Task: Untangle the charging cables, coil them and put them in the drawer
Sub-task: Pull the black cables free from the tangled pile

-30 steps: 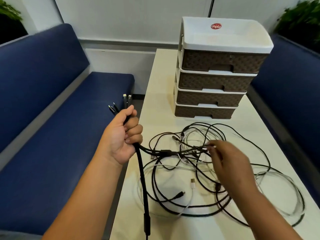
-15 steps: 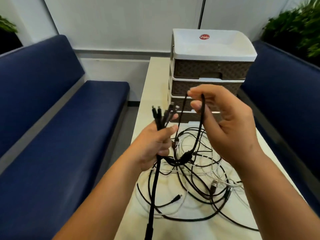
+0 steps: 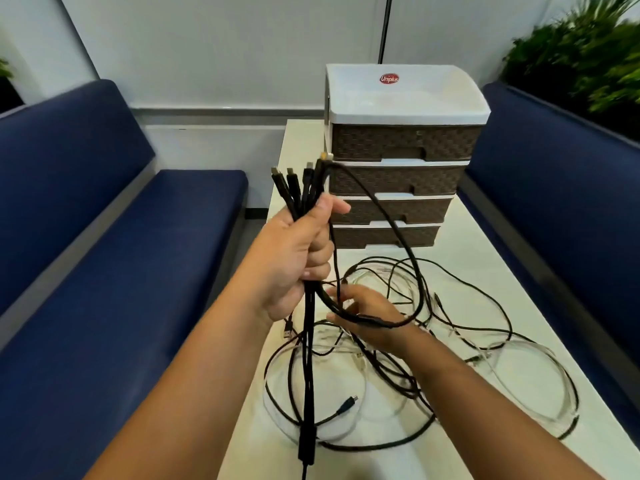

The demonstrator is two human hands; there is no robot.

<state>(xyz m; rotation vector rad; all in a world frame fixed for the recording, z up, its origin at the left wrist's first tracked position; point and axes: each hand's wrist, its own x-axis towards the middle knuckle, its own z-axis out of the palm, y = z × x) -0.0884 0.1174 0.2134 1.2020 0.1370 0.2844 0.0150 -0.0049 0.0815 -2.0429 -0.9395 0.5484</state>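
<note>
left hand is gripping a bundle of black cable ends, plugs fanned upward above the fist, probably so the collected ends are staying sorted and out of the mess

one black cable is looping from the top of that bundle down to the right hand, which is sitting low over the pile with fingers extended and the loop lying across it; can't tell if it's actually pinching, reads as guiding the strand to feed the coil

rest of the tangle, black plus clear/white leads, is lying on the white table, just in front of the drawer unit

all four drawers are looking closed, so stowing isn't started; untangling is partway
</note>
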